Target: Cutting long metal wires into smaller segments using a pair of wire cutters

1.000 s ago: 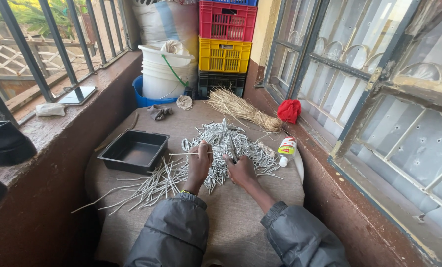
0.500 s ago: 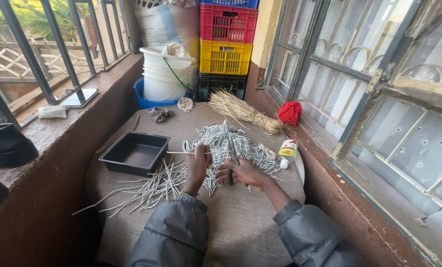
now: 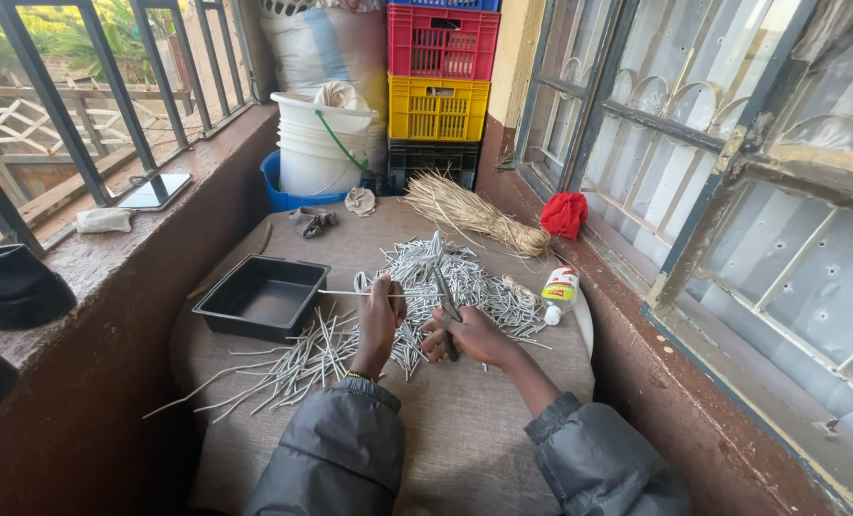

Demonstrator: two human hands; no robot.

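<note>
My left hand holds a thin pale rolled-paper stick that points left over the table. My right hand grips a pair of scissors, blades pointing away from me, close to the stick's right end. Both hands hover over a heap of several grey-white rolled sticks spread across the round cloth-covered table. More long sticks fan out to the left near my left sleeve.
A black rectangular tray sits left of the sticks. A glue bottle lies at the right, a straw bundle and red cloth behind. White buckets and stacked crates stand at the back. A barred ledge runs along the left.
Both hands lifted from the pile. My right hand has picked up the scissors and my left now holds one stick out sideways.
</note>
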